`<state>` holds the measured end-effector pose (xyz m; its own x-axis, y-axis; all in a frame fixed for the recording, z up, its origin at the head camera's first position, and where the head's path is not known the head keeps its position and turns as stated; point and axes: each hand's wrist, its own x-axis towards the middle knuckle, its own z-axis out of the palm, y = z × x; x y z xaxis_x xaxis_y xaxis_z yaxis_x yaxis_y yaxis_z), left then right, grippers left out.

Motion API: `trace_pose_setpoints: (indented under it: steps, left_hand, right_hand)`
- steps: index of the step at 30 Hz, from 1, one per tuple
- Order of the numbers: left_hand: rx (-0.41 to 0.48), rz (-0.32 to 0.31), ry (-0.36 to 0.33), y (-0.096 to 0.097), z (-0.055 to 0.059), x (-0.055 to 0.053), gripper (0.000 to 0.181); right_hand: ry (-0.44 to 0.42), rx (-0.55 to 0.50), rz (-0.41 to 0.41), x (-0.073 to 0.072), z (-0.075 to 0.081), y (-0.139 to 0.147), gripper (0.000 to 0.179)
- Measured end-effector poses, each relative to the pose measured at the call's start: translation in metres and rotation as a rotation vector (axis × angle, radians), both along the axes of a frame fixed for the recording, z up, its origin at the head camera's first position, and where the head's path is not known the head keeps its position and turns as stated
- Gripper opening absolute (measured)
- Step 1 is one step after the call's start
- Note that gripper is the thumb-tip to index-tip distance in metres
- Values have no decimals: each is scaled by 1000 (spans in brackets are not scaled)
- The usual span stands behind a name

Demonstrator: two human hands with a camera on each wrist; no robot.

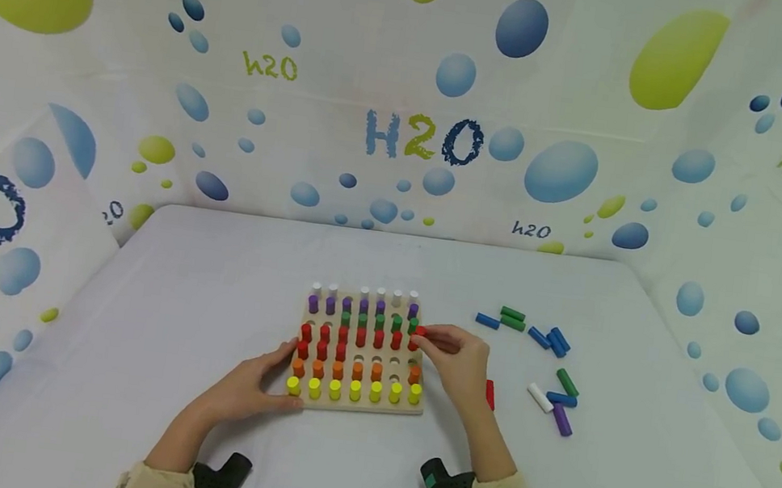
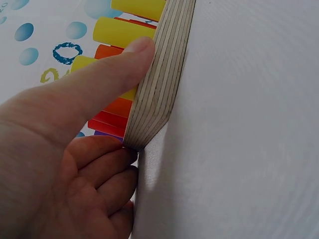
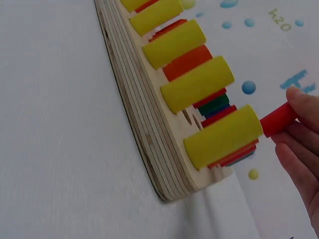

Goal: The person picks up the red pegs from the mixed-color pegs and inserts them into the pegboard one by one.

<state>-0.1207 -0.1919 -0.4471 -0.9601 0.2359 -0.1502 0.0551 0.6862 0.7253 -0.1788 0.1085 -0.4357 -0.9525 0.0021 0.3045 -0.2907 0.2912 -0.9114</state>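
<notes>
A wooden pegboard (image 1: 356,411) lies on the table with rows of white, purple, green, red, orange and yellow pegs. Its front row of yellow pegs (image 3: 197,84) is seen close up in the right wrist view. My left hand (image 1: 237,389) grips the board's near left corner, thumb on the front edge and the other fingers along the left side. Between right thumb and fingers, my right hand (image 1: 458,364) pinches a red peg (image 3: 279,120) above the board's right edge. Some holes in the green, red and orange rows show no peg.
Loose blue pegs (image 1: 539,338), green pegs (image 1: 512,322), a white peg (image 1: 540,397) and a purple peg (image 1: 563,420) lie to the board's right. A loose red peg (image 1: 490,394) is partly hidden behind my right wrist. A printed white backdrop (image 1: 341,51) stands behind the table.
</notes>
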Motion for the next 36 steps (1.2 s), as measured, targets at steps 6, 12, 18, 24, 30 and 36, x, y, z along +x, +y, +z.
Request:
trace_pose_setpoints:
  steps: [6, 12, 18, 24, 30, 36]
  left_hand:
    - [2, 2, -6, 1, 0, 0, 97]
    - [5, 3, -7, 0, 0, 0, 97]
    - [16, 0, -8, 0, -1, 0, 97]
    - [20, -9, 2, 0, -2, 0, 97]
    - [18, -8, 8, -1, -1, 0, 97]
    - [5, -12, 8, -1, 1, -1, 97]
  right_hand:
    - [-12, -9, 49, -2, -1, -16, 18]
    - [15, 9, 120, -3, -3, -30, 16]
    - [-61, 114, 210, -6, -4, -45, 19]
    - [-133, 241, 275, -11, -5, -55, 20]
    - [-136, 314, 327, -13, -5, -60, 17]
    - [-151, 345, 381, -14, -6, -60, 13]
